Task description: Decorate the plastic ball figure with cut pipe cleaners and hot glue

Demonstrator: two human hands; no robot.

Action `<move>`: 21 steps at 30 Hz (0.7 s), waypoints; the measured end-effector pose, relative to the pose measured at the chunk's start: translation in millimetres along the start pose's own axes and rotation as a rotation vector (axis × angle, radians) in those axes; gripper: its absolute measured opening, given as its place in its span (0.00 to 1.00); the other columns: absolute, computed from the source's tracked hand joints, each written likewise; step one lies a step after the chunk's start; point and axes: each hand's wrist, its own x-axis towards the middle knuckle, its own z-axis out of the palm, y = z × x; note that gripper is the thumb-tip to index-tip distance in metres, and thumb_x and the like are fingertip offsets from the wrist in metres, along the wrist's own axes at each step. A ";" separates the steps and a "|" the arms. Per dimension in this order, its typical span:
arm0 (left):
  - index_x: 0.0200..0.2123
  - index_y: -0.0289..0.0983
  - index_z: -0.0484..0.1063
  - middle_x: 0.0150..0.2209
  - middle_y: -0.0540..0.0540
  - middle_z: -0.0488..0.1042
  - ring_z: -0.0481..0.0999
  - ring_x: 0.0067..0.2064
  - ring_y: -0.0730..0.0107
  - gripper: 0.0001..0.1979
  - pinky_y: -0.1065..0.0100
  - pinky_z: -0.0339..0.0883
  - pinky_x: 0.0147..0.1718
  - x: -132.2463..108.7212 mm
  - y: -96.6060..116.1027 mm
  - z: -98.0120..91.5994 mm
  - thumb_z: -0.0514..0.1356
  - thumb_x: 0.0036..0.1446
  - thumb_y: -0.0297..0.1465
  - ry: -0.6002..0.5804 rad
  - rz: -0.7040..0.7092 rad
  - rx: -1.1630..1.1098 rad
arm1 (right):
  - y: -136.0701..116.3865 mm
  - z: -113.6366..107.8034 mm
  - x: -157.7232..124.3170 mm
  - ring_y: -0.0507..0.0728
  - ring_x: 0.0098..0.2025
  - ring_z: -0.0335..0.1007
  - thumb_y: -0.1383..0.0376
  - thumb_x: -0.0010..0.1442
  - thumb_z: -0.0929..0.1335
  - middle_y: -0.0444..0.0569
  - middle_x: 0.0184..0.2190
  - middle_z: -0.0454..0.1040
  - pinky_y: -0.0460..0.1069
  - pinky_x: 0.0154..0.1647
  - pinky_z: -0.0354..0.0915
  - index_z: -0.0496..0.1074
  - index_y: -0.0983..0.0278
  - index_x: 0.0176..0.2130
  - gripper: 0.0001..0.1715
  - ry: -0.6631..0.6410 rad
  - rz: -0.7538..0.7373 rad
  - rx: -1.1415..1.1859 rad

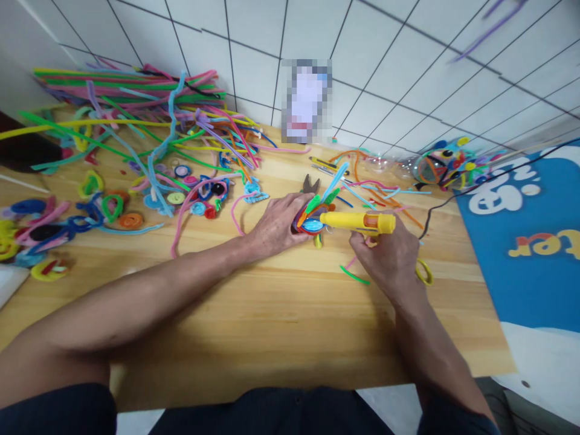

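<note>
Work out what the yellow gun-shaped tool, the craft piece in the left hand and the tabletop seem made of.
Yellow gun-shaped tool: probably smooth, hard plastic, from its evenly coloured body.
Craft piece: perhaps matt, fuzzy pipe cleaners, as strips look bent; too small to be sure.
Tabletop: smooth wood or wood-look laminate, from its pale streaked grain.

The left forearm (181,278) slants in from the left end of the desk (272,338), left hand (277,223) curled; the right forearm (428,332) crosses the near edge, right hand (393,257) closed.

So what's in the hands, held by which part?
Right hand: yellow plastic glue gun, by its handle. Left hand: round multicoloured pipe-cleaner piece, by its side.
</note>
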 end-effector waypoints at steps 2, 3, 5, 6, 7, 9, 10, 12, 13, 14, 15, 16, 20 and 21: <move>0.69 0.42 0.62 0.65 0.38 0.73 0.72 0.67 0.47 0.38 0.49 0.67 0.64 0.0 0.4 -0.1 0.72 0.58 0.38 -0.001 -0.005 -0.003 | -0.6 -0.8 0.1 0.64 0.35 0.78 0.62 0.58 0.67 0.52 0.36 0.80 0.56 0.38 0.73 0.74 0.60 0.44 0.13 -0.031 0.017 -0.001; 0.69 0.42 0.62 0.65 0.38 0.73 0.72 0.67 0.47 0.39 0.48 0.67 0.64 0.0 0.5 0.0 0.72 0.58 0.38 -0.002 -0.009 -0.004 | -0.7 -1.1 0.2 0.64 0.35 0.78 0.62 0.58 0.67 0.52 0.36 0.80 0.56 0.38 0.73 0.74 0.60 0.44 0.13 -0.042 0.020 -0.003; 0.69 0.43 0.62 0.65 0.38 0.73 0.72 0.67 0.47 0.39 0.48 0.67 0.64 -0.2 0.6 0.1 0.72 0.58 0.38 0.000 -0.012 -0.005 | -0.7 -1.6 0.5 0.63 0.36 0.79 0.62 0.58 0.67 0.52 0.36 0.80 0.55 0.39 0.74 0.74 0.60 0.45 0.14 -0.052 0.021 -0.007; 0.69 0.43 0.62 0.65 0.38 0.73 0.72 0.67 0.47 0.39 0.48 0.66 0.64 -0.3 0.6 0.2 0.72 0.58 0.38 0.000 -0.012 -0.005 | -0.7 -1.8 0.6 0.63 0.36 0.79 0.62 0.58 0.67 0.52 0.37 0.80 0.55 0.39 0.74 0.74 0.60 0.45 0.14 -0.053 0.018 -0.007; 0.69 0.42 0.62 0.65 0.38 0.73 0.72 0.67 0.47 0.39 0.48 0.66 0.64 -0.3 0.7 0.2 0.72 0.58 0.38 0.000 -0.012 -0.005 | -0.6 -2.0 0.7 0.63 0.36 0.79 0.62 0.58 0.67 0.52 0.37 0.81 0.55 0.39 0.74 0.74 0.60 0.45 0.14 -0.055 0.016 -0.007; 0.69 0.42 0.62 0.65 0.38 0.73 0.72 0.67 0.47 0.39 0.48 0.66 0.64 -0.3 0.7 0.1 0.72 0.58 0.38 -0.002 -0.013 -0.002 | -0.5 -2.1 0.9 0.62 0.36 0.78 0.63 0.59 0.67 0.52 0.37 0.81 0.55 0.39 0.74 0.74 0.60 0.46 0.15 -0.057 0.012 -0.003; 0.69 0.42 0.62 0.65 0.38 0.73 0.72 0.67 0.47 0.39 0.48 0.66 0.64 -0.2 0.8 0.0 0.72 0.58 0.38 -0.004 -0.014 0.000 | -0.3 -2.1 0.9 0.62 0.36 0.78 0.63 0.59 0.67 0.52 0.37 0.81 0.55 0.39 0.73 0.74 0.60 0.46 0.15 -0.059 0.011 -0.002; 0.69 0.42 0.62 0.65 0.38 0.73 0.72 0.67 0.48 0.39 0.49 0.66 0.64 0.0 0.9 -0.2 0.72 0.58 0.39 -0.008 -0.017 0.004 | 0.1 -1.8 0.7 0.63 0.36 0.78 0.63 0.58 0.67 0.53 0.37 0.80 0.55 0.39 0.73 0.74 0.61 0.46 0.15 -0.058 0.007 0.000; 0.68 0.42 0.62 0.65 0.38 0.73 0.72 0.67 0.48 0.39 0.49 0.67 0.64 0.1 0.8 -0.1 0.72 0.58 0.39 -0.010 -0.018 0.006 | 0.4 -1.5 0.6 0.63 0.36 0.78 0.63 0.58 0.67 0.53 0.37 0.80 0.55 0.39 0.73 0.74 0.61 0.46 0.15 -0.055 0.001 0.002; 0.68 0.42 0.62 0.65 0.38 0.73 0.72 0.67 0.48 0.39 0.49 0.67 0.64 0.1 0.7 0.0 0.72 0.58 0.38 -0.010 -0.017 0.008 | 0.6 -1.2 0.5 0.63 0.36 0.78 0.63 0.58 0.67 0.53 0.37 0.80 0.55 0.39 0.73 0.74 0.61 0.46 0.15 -0.050 -0.007 0.004; 0.68 0.42 0.62 0.65 0.38 0.73 0.72 0.67 0.48 0.39 0.49 0.66 0.64 0.1 0.5 0.3 0.72 0.58 0.38 -0.006 -0.014 0.007 | 0.9 -1.0 0.4 0.63 0.36 0.78 0.63 0.58 0.67 0.52 0.38 0.80 0.55 0.39 0.73 0.74 0.61 0.46 0.15 -0.047 -0.015 0.006; 0.69 0.41 0.62 0.65 0.38 0.73 0.72 0.67 0.48 0.39 0.49 0.66 0.64 0.0 0.2 0.6 0.73 0.58 0.38 -0.001 -0.010 0.005 | 1.0 -0.7 0.4 0.63 0.36 0.78 0.64 0.58 0.67 0.52 0.37 0.80 0.55 0.39 0.73 0.74 0.61 0.45 0.15 -0.044 -0.022 0.009; 0.69 0.41 0.62 0.65 0.38 0.73 0.72 0.67 0.47 0.40 0.50 0.66 0.64 -0.5 -1.0 1.6 0.73 0.57 0.37 0.012 0.007 -0.005 | 2.0 -0.1 0.8 0.63 0.35 0.77 0.64 0.58 0.67 0.53 0.37 0.80 0.55 0.38 0.73 0.73 0.61 0.46 0.15 -0.043 -0.021 0.005; 0.69 0.42 0.62 0.65 0.38 0.73 0.72 0.67 0.47 0.39 0.49 0.66 0.64 -0.5 -1.1 1.7 0.73 0.57 0.37 0.011 0.007 -0.005 | 2.4 0.0 0.8 0.63 0.35 0.77 0.64 0.58 0.67 0.53 0.37 0.80 0.55 0.37 0.73 0.73 0.61 0.46 0.15 -0.042 -0.023 -0.001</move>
